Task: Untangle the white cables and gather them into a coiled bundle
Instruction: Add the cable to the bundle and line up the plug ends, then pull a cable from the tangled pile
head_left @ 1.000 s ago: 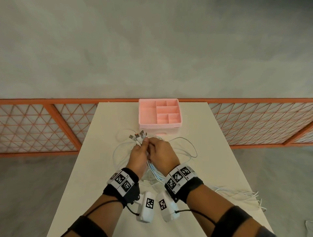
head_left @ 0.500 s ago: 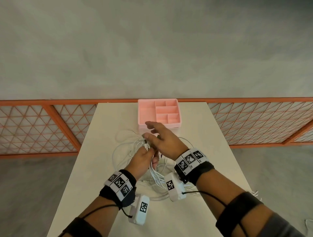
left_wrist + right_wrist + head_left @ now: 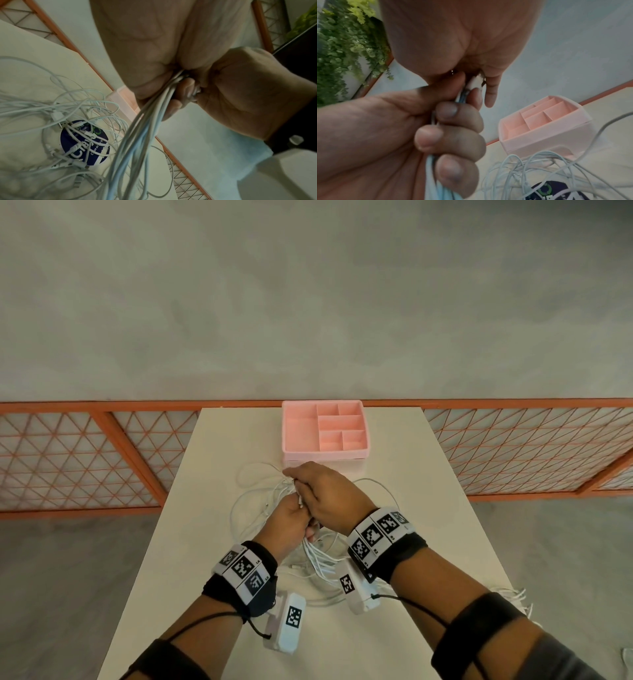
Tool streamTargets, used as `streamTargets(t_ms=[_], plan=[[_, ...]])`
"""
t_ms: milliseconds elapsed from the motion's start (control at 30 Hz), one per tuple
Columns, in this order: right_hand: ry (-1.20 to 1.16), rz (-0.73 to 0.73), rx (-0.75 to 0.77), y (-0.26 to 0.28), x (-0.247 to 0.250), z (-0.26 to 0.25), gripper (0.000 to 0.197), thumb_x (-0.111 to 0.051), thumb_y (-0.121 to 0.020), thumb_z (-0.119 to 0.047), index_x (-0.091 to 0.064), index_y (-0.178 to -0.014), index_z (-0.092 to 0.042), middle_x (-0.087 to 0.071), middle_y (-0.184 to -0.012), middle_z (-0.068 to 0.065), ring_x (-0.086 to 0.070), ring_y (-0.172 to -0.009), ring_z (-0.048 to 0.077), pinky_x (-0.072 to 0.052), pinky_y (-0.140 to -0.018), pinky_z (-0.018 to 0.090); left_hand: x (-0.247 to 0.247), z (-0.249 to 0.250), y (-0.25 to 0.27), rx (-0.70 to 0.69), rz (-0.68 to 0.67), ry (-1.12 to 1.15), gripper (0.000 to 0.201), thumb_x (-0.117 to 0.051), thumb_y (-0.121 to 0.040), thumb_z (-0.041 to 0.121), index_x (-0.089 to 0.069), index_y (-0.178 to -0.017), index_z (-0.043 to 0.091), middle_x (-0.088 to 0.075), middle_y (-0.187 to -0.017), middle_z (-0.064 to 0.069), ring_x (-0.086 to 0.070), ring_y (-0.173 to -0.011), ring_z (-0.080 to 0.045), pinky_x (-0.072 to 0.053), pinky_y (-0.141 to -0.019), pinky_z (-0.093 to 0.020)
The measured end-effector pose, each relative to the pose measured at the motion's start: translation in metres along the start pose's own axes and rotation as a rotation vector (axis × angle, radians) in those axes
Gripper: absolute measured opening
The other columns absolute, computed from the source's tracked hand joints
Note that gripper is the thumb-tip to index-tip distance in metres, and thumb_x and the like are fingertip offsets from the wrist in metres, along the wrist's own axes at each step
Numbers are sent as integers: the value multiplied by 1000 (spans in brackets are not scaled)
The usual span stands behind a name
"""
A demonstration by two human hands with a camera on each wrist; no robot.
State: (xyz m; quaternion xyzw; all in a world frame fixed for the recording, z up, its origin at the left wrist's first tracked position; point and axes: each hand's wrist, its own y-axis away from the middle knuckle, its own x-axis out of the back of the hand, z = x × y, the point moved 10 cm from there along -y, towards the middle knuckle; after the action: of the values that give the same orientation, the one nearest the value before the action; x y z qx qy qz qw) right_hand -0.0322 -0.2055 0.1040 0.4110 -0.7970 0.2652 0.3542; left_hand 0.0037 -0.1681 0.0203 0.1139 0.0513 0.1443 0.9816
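A: Where were the white cables (image 3: 320, 558)?

B: Mostly in a loose tangle on the table (image 3: 212, 542), just in front of the pink organiser (image 3: 325, 455) (its compartments held nothing I could make out). One gathered bunch rose from the heap into the hands.

A: And the left hand (image 3: 287, 520)?

B: Its fingers (image 3: 452, 135) were curled tight round that bunch, thumb pressed across, strands hanging below the fist.

A: The right hand (image 3: 325, 491)?

B: It sat over the top of the left, touching it, fingertips pinching the plug ends above the fist. The wrist views showed white plugs nipped between its fingers (image 3: 491, 89).

A: Anything else?

B: A round blue sticker (image 3: 85, 143) lay on the table under the tangle.
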Motion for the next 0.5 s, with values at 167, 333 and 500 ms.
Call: streamTargets(t_ms=[167, 333, 500], plan=[[107, -55, 24, -2, -4, -1, 24, -46, -98, -18, -68, -101, -6, -67, -101, 8, -60, -92, 23, -49, -86, 42, -7, -2, 3, 34, -9, -15, 38, -26, -96, -15, -44, -73, 8, -37, -43, 5, -39, -43, -12, -41, -45, -24], [-93, -9, -6, 3, 0, 4, 31, -52, -93, -12, -62, -123, -15, -57, -130, 1, -56, -112, 12, -47, -99, 27, -8, -4, 5, 46, 4, 89, 32, -29, -100, -11, -49, -81, 5, -41, -47, 1, -41, -44, -13, -41, -47, -27], [-608, 97, -262, 24, -5, 30, 44, -50, -100, -43, -46, -140, -26, -55, -132, -9, -58, -106, -6, -47, -91, 15, 21, 12, 4, 1, 135, 547, 31, -44, -106, 24, -57, -81, 11, -34, -55, 2, -35, -45, -10, -41, -47, -28]])
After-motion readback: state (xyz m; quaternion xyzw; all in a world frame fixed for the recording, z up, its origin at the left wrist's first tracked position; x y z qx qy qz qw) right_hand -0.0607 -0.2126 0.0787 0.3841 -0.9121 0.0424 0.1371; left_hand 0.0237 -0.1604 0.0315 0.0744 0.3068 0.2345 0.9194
